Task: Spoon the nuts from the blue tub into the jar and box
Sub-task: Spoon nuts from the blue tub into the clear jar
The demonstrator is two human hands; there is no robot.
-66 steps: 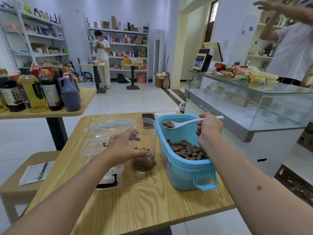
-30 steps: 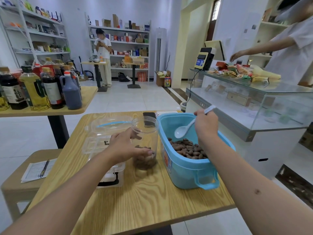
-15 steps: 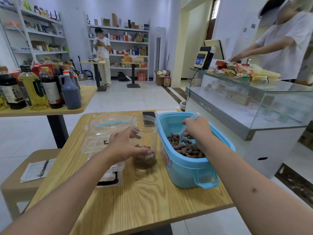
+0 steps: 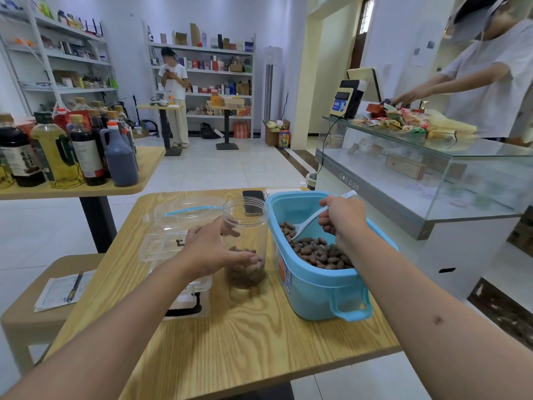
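Observation:
A blue tub (image 4: 317,290) stands on the wooden table (image 4: 245,342), partly filled with brown nuts (image 4: 317,251). My right hand (image 4: 341,219) grips a white spoon (image 4: 310,222) whose bowl digs into the nuts at the tub's far left. Left of the tub stands a clear jar (image 4: 245,226) with a layer of nuts at its bottom. My left hand (image 4: 212,249) holds the jar from the left, thumb across its front. A clear plastic box (image 4: 173,238) lies behind my left hand, lid open, mostly hidden.
A black phone (image 4: 253,197) lies behind the jar. Bottles crowd a side table (image 4: 72,157) at the left. A glass counter (image 4: 432,174) runs along the right with a person behind it. A stool with papers (image 4: 57,290) sits low left.
My right hand emptied the spoon's nuts into the jar, swung back right and lowered the spoon into the tub's nuts. My left hand kept hold of the jar.

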